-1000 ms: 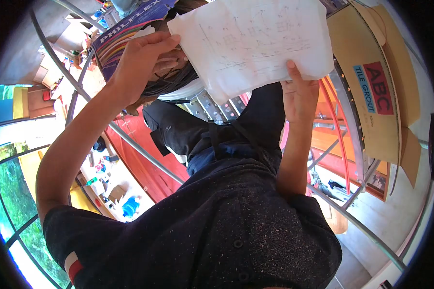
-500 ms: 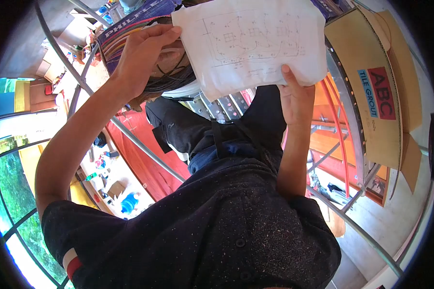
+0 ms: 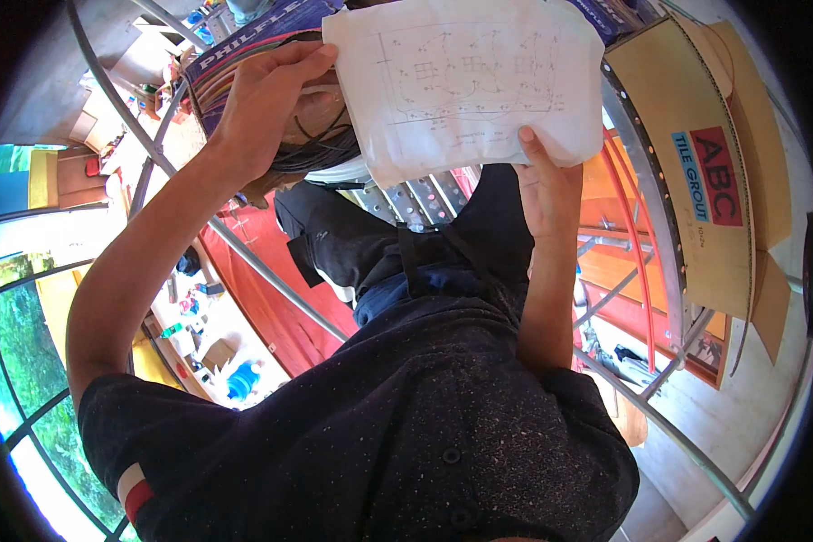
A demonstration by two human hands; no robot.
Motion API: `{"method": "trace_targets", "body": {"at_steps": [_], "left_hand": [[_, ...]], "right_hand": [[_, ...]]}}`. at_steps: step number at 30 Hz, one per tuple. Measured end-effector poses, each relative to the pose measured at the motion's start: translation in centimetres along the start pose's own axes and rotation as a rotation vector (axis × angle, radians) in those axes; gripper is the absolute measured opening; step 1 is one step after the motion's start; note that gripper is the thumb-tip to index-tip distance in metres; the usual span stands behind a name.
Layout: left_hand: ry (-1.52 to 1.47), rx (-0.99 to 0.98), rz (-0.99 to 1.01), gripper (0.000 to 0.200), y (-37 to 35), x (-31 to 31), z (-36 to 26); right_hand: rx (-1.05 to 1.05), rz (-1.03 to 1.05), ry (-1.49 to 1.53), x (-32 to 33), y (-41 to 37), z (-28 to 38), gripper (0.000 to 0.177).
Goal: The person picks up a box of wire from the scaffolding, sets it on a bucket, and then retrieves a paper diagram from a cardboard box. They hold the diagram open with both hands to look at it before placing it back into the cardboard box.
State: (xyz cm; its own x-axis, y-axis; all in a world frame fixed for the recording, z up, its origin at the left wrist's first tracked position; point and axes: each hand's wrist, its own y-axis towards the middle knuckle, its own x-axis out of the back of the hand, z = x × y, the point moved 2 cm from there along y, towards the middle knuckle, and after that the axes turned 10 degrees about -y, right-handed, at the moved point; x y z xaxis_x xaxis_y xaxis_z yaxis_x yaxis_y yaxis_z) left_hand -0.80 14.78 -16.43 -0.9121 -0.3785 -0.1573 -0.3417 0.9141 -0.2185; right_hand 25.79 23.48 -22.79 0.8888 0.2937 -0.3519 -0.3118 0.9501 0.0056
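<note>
A white sheet of paper (image 3: 470, 90) with a hand-drawn wiring-like diagram is held up in front of me, its lower edge slightly wavy. My left hand (image 3: 271, 104) pinches the sheet's left edge between thumb and fingers. At the lower right corner my right hand (image 3: 549, 185) grips it, thumb on the front and the other fingers mostly hidden behind. Behind my left hand lies a coil of dark wire (image 3: 321, 149), close to a blue box (image 3: 253, 41) lettered PHILFLEX with coloured wires beside it.
On the right stands an open cardboard box (image 3: 696, 181) marked ABC Tile Grout. Metal scaffold pipes (image 3: 253, 262) run on both sides of me. Far below on the left, a cluttered table (image 3: 217, 334) holds a blue water jug (image 3: 242, 381). Red tubing (image 3: 637, 244) hangs at right.
The paper and my right hand have shifted slightly to the left, the hand also a little lower. My left hand stays almost in place, still pinching the edge.
</note>
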Motion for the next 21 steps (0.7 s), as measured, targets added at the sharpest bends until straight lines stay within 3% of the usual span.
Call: {"method": "trace_targets", "body": {"at_steps": [21], "left_hand": [[0.008, -0.004, -0.029, 0.026, 0.35, 0.42, 0.38]], "right_hand": [[-0.015, 0.008, -0.005, -0.26, -0.15, 0.03, 0.054]]}}
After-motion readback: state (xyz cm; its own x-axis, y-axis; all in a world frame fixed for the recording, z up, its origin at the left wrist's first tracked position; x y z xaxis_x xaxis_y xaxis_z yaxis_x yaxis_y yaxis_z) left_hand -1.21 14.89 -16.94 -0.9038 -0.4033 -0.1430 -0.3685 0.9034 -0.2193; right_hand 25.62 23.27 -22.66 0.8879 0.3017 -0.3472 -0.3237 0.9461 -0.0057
